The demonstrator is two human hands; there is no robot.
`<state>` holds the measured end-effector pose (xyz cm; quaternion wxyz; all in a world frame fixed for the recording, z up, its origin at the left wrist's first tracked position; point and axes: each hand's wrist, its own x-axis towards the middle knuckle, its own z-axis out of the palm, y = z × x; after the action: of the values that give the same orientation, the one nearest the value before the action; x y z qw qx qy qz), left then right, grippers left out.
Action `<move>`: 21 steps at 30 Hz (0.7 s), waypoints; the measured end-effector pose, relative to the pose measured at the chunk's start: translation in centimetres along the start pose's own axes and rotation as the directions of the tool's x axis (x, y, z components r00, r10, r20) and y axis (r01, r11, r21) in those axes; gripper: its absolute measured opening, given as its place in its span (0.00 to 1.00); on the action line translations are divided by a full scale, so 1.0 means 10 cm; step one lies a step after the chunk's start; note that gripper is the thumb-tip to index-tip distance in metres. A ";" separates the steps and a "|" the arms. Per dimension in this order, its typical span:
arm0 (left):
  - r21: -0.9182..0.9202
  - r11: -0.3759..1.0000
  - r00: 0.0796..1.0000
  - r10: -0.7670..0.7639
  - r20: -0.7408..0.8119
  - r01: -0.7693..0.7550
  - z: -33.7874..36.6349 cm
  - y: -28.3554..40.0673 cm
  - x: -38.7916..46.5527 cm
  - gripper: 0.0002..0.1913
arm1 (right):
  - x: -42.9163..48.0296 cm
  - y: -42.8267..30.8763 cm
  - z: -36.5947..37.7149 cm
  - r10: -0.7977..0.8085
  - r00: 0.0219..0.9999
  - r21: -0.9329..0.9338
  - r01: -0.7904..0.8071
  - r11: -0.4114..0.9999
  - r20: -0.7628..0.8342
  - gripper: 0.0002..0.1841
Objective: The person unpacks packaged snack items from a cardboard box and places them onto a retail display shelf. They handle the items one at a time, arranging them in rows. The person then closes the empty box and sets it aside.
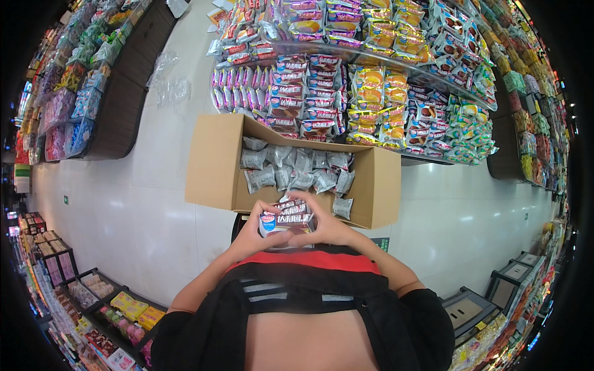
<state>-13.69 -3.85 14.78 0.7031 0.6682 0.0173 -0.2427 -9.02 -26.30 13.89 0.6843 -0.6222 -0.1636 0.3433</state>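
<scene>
Between them, my left hand (255, 227) and my right hand (320, 225) hold a small stack of packaged snack pies (287, 222) in dark red and silver wrappers, close to my chest. My thumbs lie on the near side and my fingers curl round the sides and far edge. Just beyond them an open cardboard box (387, 185) holds many silver-backed wrapped pies (301, 163), lying loosely. One single packet (342, 207) lies apart near the box's right end. What supports the box is mostly hidden.
Behind the box stands a tiered display (380, 55) of wrapped pies in purple, red, yellow and green. A candy stand (116, 92) is at the left, another (510, 139) at the right. Clear plastic wrapping (171, 83) lies on the floor. Low shelves (93, 297) stand at the lower left.
</scene>
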 end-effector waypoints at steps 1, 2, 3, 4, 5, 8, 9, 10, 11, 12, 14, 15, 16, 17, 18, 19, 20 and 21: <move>-0.001 1.000 1.000 -0.010 0.007 0.010 0.00 0.02 0.03 0.30 | 0.01 -0.03 0.00 0.077 0.995 0.183 -0.088 0.979 0.070 0.49; -0.003 1.000 1.000 -0.021 0.014 0.021 0.01 0.05 0.06 0.30 | 0.03 0.00 -0.06 0.038 0.995 0.060 -0.043 0.997 0.092 0.46; -0.005 0.999 0.999 -0.036 0.021 0.036 0.02 0.09 0.08 0.30 | 0.04 0.01 -0.08 0.019 0.997 0.068 -0.024 0.997 0.075 0.45; 0.004 0.998 0.996 -0.069 0.062 0.069 0.01 0.13 0.14 0.35 | 0.05 0.02 -0.09 0.000 0.998 0.077 -0.005 0.997 0.058 0.43; 0.090 0.996 0.999 0.017 0.035 -0.020 0.00 0.10 0.23 0.38 | 0.06 0.04 -0.10 -0.018 0.999 0.085 0.014 0.996 0.041 0.42; 0.333 0.927 0.984 0.179 0.012 -0.173 -0.06 -0.07 0.60 0.51 | 0.20 0.23 -0.23 0.035 0.997 0.316 -0.012 0.949 -0.067 0.39; 0.233 0.957 0.984 0.180 -0.008 -0.173 -0.07 -0.02 0.72 0.53 | 0.28 0.22 -0.34 0.050 0.994 0.339 -0.013 0.941 -0.099 0.38; 0.131 0.976 0.983 0.178 -0.035 -0.172 -0.07 0.06 0.82 0.54 | 0.38 0.15 -0.47 0.062 0.991 0.331 -0.020 0.944 -0.118 0.36; 0.027 0.985 0.983 0.174 -0.064 -0.173 -0.09 0.13 0.90 0.55 | 0.45 0.02 -0.62 0.152 0.983 0.409 -0.099 0.907 -0.099 0.35; 0.020 0.977 0.972 0.212 -0.104 -0.211 -0.15 0.20 0.98 0.55 | 0.58 0.04 -0.78 0.135 0.970 0.408 -0.042 0.912 -0.203 0.35; -0.111 0.963 0.955 0.220 -0.200 -0.246 -0.29 0.20 1.02 0.46 | 0.87 -0.04 -1.23 0.039 0.943 0.286 0.061 0.956 -0.330 0.36; -0.134 0.960 0.950 0.209 -0.231 -0.244 -0.38 0.23 1.03 0.42 | 1.02 -0.10 -1.51 -0.095 0.913 0.071 0.134 0.988 -0.396 0.36; -0.124 0.955 0.935 0.229 -0.271 -0.270 -0.46 0.16 0.99 0.36 | 1.18 -0.29 -1.65 -0.106 0.909 0.147 0.179 0.973 -0.403 0.35; -0.142 0.965 0.947 0.178 -0.268 -0.222 -0.53 0.12 0.95 0.35 | 1.34 -0.27 -1.93 -0.160 0.889 0.107 0.226 0.968 -0.430 0.34; -0.156 0.973 0.957 0.126 -0.260 -0.170 -0.59 0.08 0.90 0.34 | 1.49 -0.21 -2.27 -0.214 0.875 -0.078 0.200 0.977 -0.434 0.34; -0.171 0.978 0.964 0.071 -0.257 -0.118 -0.63 0.02 0.85 0.33 | 1.66 -0.18 -2.53 -0.234 0.883 -0.156 0.185 0.970 -0.406 0.32; -0.189 0.978 0.970 0.047 -0.239 -0.094 -0.66 -0.08 0.78 0.32 | 1.83 -0.21 -2.69 -0.261 0.897 -0.272 0.168 0.948 -0.356 0.32; -0.205 0.976 0.975 0.022 -0.222 -0.069 -0.67 -0.20 0.71 0.31 | 1.97 -0.22 -2.80 -0.281 0.911 -0.383 0.154 0.911 -0.302 0.33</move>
<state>-6.17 0.27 9.77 0.7694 0.6125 0.1046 -0.1482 23.85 -33.71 7.17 0.6147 -0.7626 -0.1669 0.1125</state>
